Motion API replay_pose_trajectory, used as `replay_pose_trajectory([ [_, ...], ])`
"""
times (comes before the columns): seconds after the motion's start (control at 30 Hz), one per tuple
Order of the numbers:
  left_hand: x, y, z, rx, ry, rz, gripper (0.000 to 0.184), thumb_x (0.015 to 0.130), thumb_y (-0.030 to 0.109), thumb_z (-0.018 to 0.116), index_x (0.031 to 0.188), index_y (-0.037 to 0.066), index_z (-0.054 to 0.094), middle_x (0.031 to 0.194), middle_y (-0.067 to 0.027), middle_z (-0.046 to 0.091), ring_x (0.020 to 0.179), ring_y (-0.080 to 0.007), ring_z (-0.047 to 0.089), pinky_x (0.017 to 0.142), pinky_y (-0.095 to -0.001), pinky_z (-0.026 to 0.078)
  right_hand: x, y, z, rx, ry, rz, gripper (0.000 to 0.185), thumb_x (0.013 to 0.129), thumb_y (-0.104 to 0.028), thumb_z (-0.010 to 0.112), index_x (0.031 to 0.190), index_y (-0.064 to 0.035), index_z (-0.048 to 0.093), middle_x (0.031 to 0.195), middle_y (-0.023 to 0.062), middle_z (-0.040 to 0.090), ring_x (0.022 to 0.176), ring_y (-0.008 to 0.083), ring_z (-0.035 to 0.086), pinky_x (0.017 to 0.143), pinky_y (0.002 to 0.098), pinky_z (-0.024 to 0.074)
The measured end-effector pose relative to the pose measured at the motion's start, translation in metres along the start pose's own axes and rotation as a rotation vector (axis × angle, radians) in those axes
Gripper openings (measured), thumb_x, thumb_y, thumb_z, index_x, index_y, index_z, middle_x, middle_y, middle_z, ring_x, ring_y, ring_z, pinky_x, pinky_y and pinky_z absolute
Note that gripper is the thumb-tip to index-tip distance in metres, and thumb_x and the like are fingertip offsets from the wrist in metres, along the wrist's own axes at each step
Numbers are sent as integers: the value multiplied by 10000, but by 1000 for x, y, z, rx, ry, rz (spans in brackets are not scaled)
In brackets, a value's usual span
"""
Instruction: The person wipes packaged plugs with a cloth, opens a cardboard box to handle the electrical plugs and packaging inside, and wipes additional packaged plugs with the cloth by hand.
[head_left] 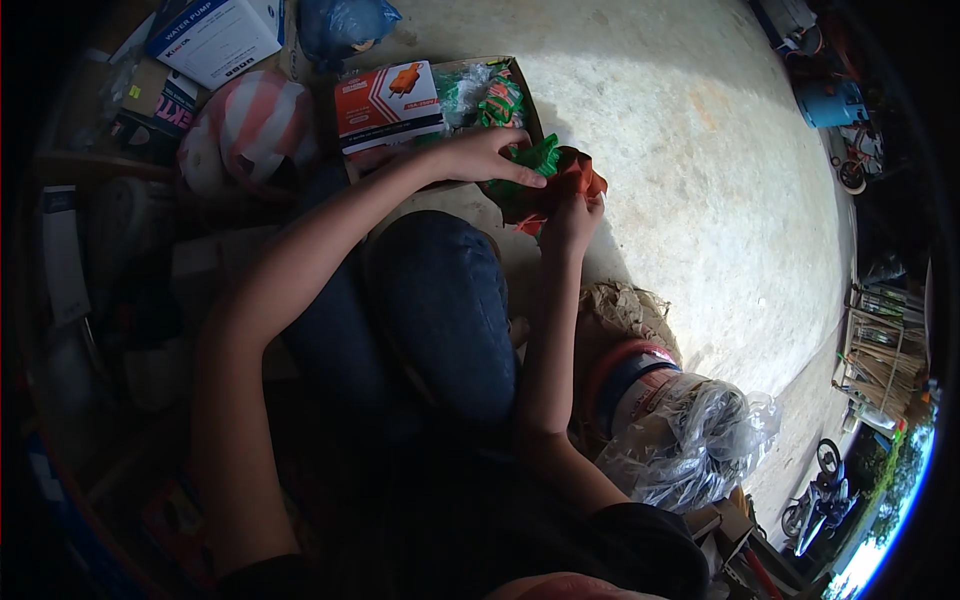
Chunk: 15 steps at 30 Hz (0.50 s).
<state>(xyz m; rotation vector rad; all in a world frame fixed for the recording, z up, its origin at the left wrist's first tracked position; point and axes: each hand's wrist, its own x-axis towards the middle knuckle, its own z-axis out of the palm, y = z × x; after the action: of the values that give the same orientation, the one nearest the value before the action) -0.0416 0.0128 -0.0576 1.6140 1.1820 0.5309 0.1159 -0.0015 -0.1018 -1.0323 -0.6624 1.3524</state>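
A crumpled red and green bag (540, 185) is between my two hands, above the pale floor. My left hand (495, 158) comes from the left, its thumb and fingers round the green part. Below the red part, my right hand (575, 218) has its fingers closed on the bag. Just behind my left hand stands an open carton (531, 100), which holds an orange and white box (388, 105) with a plug picture and green and red plastic packets (500, 100). What the bag contains is hidden.
A white water pump box (215, 40), a blue plastic bag (345, 30) and a pink and white striped bag (255, 125) lie at the upper left. Plastic-wrapped rolls (690, 425) and brown paper (630, 310) stand right of my knees. A motorcycle (822, 500) is farther off.
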Motion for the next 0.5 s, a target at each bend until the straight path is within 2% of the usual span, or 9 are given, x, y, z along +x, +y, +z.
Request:
replay_pose_trajectory([
  [0.03, 0, -2, 2, 38, 81, 66, 470, 734, 382, 631, 957, -10, 496, 783, -55, 550, 723, -81, 441, 655, -241, 384, -1, 0, 1, -44, 2, -40, 232, 729, 24, 416, 940, 16, 512, 833, 81, 573, 673, 136, 563, 573, 239, 464],
  [0.1, 5, -6, 0, 33, 17, 69, 442, 749, 369, 618, 952, -7, 507, 820, -59, 561, 762, -84, 449, 704, -244, 383, -4, -5, 4, -87, 1, -80, 205, 736, 20, 435, 922, 16, 523, 822, 78, 577, 670, 128, 562, 573, 232, 462],
  [0.13, 7, -8, 0, 27, -47, 71, 414, 763, 355, 605, 948, -5, 518, 857, -63, 572, 801, -86, 457, 753, -248, 382, -7, -13, 6, -68, -21, -25, 178, 751, -5, 463, 913, 17, 534, 803, 66, 580, 662, 120, 561, 569, 226, 459],
  [0.2, 11, -14, 5, -11, -24, 82, 385, 776, 340, 592, 941, -1, 526, 859, -53, 572, 803, -83, 456, 751, -248, 384, -2, -13, 2, -49, -46, 30, 155, 766, -30, 491, 904, 18, 544, 785, 54, 583, 653, 112, 560, 565, 219, 455],
  [0.27, 12, -18, 9, -50, -6, 93, 357, 789, 325, 579, 935, 2, 533, 861, -44, 571, 805, -80, 456, 749, -248, 385, 11, 3, -11, -45, -113, 37, 264, 832, -213, 522, 960, 17, 549, 849, 71, 596, 689, 139, 582, 613, 252, 484],
  [0.33, 11, -21, 10, -71, 6, 136, 334, 807, 304, 559, 943, 0, 528, 887, -53, 567, 823, -77, 449, 747, -248, 383, 5, -8, -5, -124, -194, 66, 279, 841, -216, 510, 1000, 12, 539, 862, 61, 595, 708, 119, 571, 624, 235, 467],
  [0.4, 8, -21, 14, -151, 23, 143, 333, 816, 312, 543, 938, 2, 525, 887, -52, 555, 813, -82, 444, 735, -250, 381, 2, -12, -1, -305, -313, 24, 263, 825, -136, 482, 1034, 18, 523, 749, 19, 574, 592, 65, 517, 499, 184, 393],
  [0.43, 5, -19, 15, -231, 42, 150, 333, 826, 319, 526, 934, 4, 522, 886, -52, 542, 803, -87, 438, 723, -252, 378, -1, -15, 0, -309, -369, 38, 269, 827, -139, 475, 1045, 11, 524, 761, 12, 572, 586, 60, 510, 497, 181, 389],
  [0.5, 0, -13, 14, -148, 41, 83, 345, 832, 336, 508, 926, 4, 519, 875, -54, 524, 790, -95, 436, 719, -252, 375, -2, -15, 0, -327, -341, 55, 260, 822, -129, 478, 1033, 13, 531, 763, 14, 573, 593, 60, 510, 500, 181, 390],
])
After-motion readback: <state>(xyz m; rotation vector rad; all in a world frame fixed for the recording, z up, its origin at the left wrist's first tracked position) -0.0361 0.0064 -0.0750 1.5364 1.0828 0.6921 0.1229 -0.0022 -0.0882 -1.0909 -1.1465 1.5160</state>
